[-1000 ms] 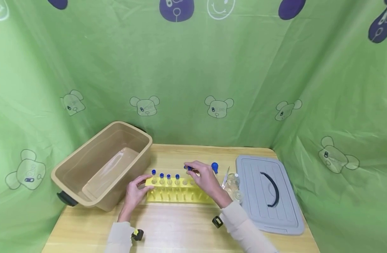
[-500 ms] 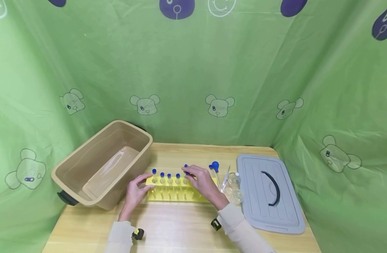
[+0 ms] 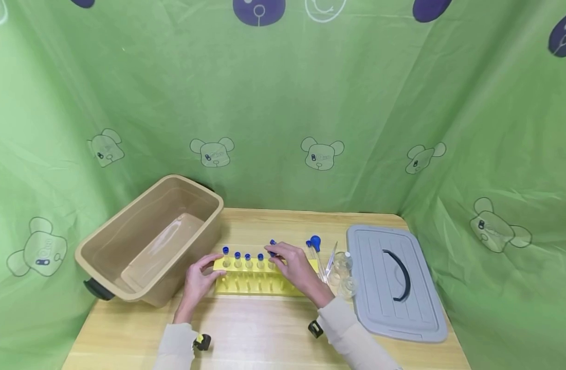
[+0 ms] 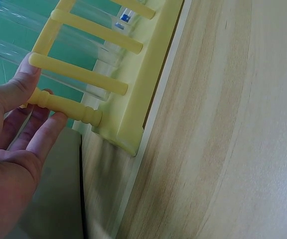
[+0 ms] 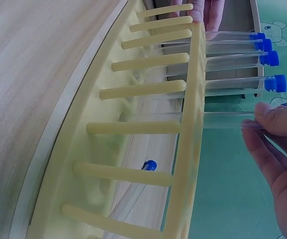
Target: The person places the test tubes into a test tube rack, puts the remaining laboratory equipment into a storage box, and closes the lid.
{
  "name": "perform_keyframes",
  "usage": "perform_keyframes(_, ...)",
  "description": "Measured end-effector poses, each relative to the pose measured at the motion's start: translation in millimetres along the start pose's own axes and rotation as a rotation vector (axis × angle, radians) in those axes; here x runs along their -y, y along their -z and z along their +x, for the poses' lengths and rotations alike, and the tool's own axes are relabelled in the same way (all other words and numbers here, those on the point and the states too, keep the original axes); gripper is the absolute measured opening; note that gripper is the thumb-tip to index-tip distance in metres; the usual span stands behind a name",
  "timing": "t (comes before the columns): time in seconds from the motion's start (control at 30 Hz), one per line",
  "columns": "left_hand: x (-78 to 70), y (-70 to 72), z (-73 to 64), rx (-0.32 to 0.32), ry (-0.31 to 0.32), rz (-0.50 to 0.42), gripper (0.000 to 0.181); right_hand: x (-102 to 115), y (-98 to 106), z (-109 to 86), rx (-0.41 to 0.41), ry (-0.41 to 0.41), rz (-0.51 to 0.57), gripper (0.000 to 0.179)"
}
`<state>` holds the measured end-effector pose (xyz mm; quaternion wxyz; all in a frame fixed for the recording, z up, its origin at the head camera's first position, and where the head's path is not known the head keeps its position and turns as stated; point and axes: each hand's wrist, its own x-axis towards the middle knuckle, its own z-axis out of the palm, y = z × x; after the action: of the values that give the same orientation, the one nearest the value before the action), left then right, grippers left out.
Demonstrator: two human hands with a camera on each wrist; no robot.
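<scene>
"Hands first?"

"Left hand (image 3: 199,280) grips the end of the yellow rack (image 3: 245,294); right hand (image 3: 298,264) pinches a clear tube (image 5: 228,120) near its top. Neither free."

"Changes?"

"Over the last second the right hand has dropped slightly and shifted left; hardly any movement in the latter half. Left stays put."

"Meaning?"

"Tube stands in the fifth hole, next after four blue-capped tubes (image 5: 235,61). I judge it placed, or nearly so."

"Where's the rack?"

"On the table (image 3: 245,329), between brown tub (image 3: 181,268) and gray lid (image 3: 380,295)."

"Do the views differ?"

"Right wrist: tube runs through the upper rail (image 5: 184,149), lower end at or very near the base (image 5: 66,144). Also a loose tube (image 5: 131,197) lying behind the rack, perhaps the one beside the blue bulb (image 3: 315,242) overhead."

"Cap on?"

"Cannot confirm. Head view gives a blue patch (image 3: 272,254) at the right fingertips; from the wrist, fingers cover that spot."

"Left wrist?"

"Shows the hold itself: thumb (image 4: 21,85) against the rail, fingers (image 4: 48,133) about the turned end post (image 4: 66,105). Right hand out of sight there."
</scene>
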<state>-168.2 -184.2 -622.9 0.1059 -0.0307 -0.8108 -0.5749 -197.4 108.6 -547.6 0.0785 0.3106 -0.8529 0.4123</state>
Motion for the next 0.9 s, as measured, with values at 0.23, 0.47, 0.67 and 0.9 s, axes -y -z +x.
perform_keyframes(0.23,-0.2,-0.8,0.1,-0.013,-0.005,-0.006,0.048,5,10,0.3,0.053,-0.020,0.021,0.046)
perform_keyframes(0.47,-0.8,-0.9,1.0,-0.010,-0.008,-0.003,0.047,7,32,5.1,0.072,-0.048,0.120,0.036)
perform_keyframes(0.67,0.7,-1.5,0.2,-0.022,0.013,0.001,0.048,-3,45,21.5,0.032,-0.074,0.024,0.027)
perform_keyframes(0.9,-0.5,-0.3,-0.1,-0.008,0.007,0.016,0.048,-21,40,53.2,0.156,-0.144,-0.138,0.033)
